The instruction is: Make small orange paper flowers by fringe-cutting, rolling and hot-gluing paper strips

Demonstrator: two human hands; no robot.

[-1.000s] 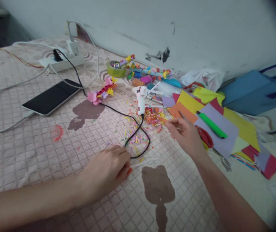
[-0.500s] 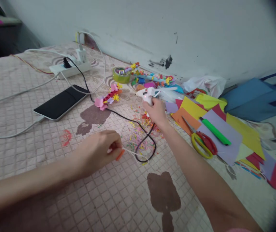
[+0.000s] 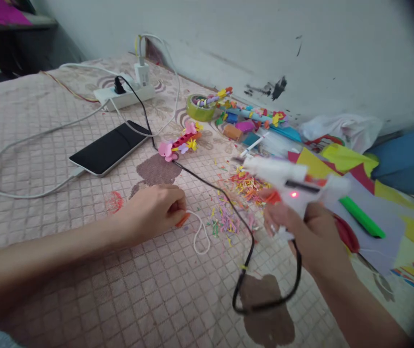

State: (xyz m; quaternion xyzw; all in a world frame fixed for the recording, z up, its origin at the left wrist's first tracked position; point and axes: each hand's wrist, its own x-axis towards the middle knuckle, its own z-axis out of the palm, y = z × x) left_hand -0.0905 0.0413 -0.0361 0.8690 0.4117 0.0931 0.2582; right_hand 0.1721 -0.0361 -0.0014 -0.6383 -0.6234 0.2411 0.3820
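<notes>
A white hot glue gun [image 3: 282,176] with a lit red light is gripped in my right hand [image 3: 311,232], its nozzle toward the left. Its black cord [image 3: 241,285] loops down from the handle and runs back over the cloth. My left hand [image 3: 159,208] is closed in a pinch on a small orange piece [image 3: 182,220], most of it hidden by the fingers. From there a white string [image 3: 201,239] curls onto the table. Colourful paper shreds [image 3: 228,217] lie between the two hands.
A tablet-like black device [image 3: 110,147] and a white power strip [image 3: 125,99] lie left. A flower-decorated stick [image 3: 181,140] and green tape roll [image 3: 200,108] are farther back. Coloured paper [image 3: 373,241], a green cutter [image 3: 362,217] and partly hidden red-handled scissors [image 3: 346,234] lie right.
My right hand has lifted the glue gun off the table area by the shreds and brought it nearer and rightward, dragging its cord. My left hand keeps its pinch.
</notes>
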